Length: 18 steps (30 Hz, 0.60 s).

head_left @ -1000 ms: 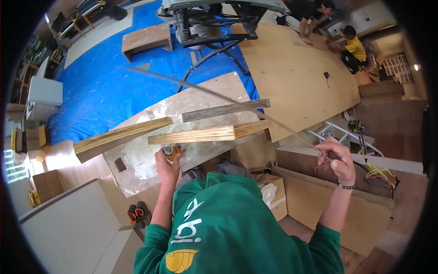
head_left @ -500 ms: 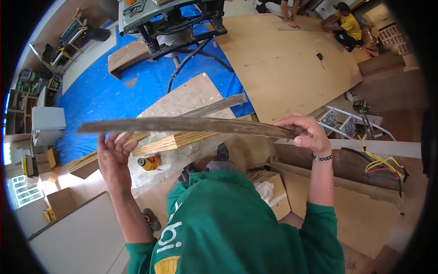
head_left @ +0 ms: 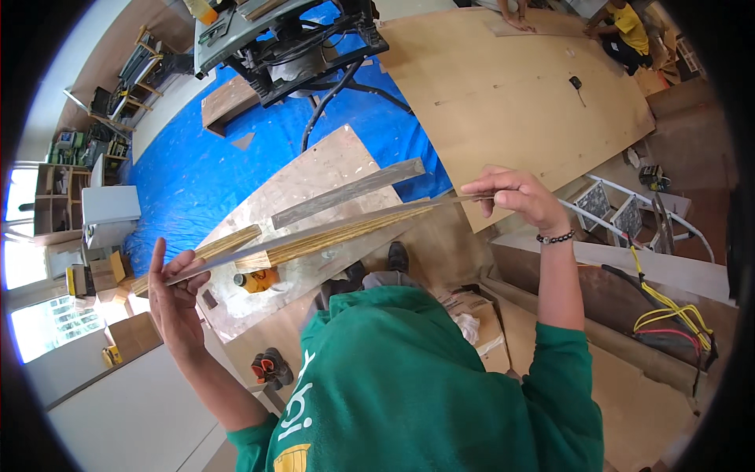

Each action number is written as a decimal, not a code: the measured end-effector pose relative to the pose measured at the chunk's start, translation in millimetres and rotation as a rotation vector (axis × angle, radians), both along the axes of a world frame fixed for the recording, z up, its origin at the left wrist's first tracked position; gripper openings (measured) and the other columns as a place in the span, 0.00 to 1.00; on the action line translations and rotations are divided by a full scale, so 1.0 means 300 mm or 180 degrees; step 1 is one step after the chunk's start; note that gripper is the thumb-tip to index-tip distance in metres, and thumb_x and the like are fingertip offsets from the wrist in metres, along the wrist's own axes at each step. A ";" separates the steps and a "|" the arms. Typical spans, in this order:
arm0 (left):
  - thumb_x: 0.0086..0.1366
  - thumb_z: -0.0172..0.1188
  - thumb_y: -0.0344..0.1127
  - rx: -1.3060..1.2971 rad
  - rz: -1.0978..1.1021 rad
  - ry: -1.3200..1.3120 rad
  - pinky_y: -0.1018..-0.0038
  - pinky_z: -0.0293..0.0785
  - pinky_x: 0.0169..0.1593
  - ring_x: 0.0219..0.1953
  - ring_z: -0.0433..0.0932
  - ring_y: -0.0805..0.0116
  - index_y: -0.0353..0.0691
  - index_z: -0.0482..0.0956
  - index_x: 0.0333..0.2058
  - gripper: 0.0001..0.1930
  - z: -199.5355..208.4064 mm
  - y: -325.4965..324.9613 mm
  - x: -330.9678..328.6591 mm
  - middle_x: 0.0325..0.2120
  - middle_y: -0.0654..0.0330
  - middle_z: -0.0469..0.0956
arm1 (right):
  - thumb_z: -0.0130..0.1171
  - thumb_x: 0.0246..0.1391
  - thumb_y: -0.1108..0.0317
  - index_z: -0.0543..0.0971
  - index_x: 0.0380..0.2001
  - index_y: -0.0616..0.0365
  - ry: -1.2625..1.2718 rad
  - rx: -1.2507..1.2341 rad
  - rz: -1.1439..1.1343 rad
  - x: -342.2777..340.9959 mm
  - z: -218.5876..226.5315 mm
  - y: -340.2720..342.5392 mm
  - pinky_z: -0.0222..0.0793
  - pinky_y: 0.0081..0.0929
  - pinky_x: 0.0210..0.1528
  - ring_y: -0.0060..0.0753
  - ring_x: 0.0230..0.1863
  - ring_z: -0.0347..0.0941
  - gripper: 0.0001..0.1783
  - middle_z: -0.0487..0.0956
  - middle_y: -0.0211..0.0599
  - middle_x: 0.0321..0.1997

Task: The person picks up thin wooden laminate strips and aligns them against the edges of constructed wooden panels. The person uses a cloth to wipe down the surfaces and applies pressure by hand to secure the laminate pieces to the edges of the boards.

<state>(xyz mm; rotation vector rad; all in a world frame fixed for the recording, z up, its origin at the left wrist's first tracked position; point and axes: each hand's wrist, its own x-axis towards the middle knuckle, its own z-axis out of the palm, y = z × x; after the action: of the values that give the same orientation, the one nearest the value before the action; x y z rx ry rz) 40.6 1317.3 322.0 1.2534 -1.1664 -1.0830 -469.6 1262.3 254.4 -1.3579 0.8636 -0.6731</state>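
Thin strip (head_left: 314, 234) is at eleven o'clock from the green shirt (head_left: 417, 377), its long axis going from half past eight to half past two. Right hand (head_left: 523, 197) pinches one end; left hand (head_left: 178, 307), fingers spread, touches the other, gripping or not I cannot tell. Neither is nearer.

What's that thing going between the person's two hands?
A long, thin strip stretches between the left hand and the right hand. It shows in the head view, sloping up toward the right.
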 end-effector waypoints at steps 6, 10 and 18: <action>0.71 0.46 0.50 0.0293 0.0008 -0.0157 0.67 0.73 0.54 0.47 0.78 0.60 0.28 0.52 0.64 0.34 0.022 0.034 -0.026 0.47 0.49 0.76 | 0.51 0.59 0.59 0.74 0.54 0.65 -0.0536 0.0397 -0.0554 0.002 -0.117 0.007 0.71 0.28 0.44 0.26 0.37 0.73 0.25 0.77 0.36 0.41; 0.69 0.49 0.48 -0.0065 -0.0073 -0.0327 0.65 0.70 0.58 0.51 0.76 0.56 0.26 0.49 0.65 0.37 0.085 0.077 -0.067 0.51 0.44 0.73 | 0.50 0.60 0.61 0.72 0.58 0.62 -0.0500 0.1226 -0.1335 -0.011 -0.389 0.099 0.69 0.27 0.46 0.24 0.39 0.72 0.25 0.76 0.35 0.44; 0.65 0.53 0.49 0.0097 -0.0258 -0.0400 0.67 0.67 0.59 0.53 0.74 0.57 0.26 0.40 0.66 0.44 0.201 0.168 -0.008 0.55 0.43 0.69 | 0.46 0.51 0.80 0.66 0.63 0.49 0.1638 -0.0287 -0.1386 0.356 -0.842 0.237 0.67 0.30 0.41 0.38 0.35 0.68 0.34 0.66 0.42 0.35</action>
<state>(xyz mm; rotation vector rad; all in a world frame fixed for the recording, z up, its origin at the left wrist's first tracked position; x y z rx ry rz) 38.3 1367.9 382.5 1.3231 -1.3098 -1.0977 -362.7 1333.5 1.8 -1.4629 1.5880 -0.7068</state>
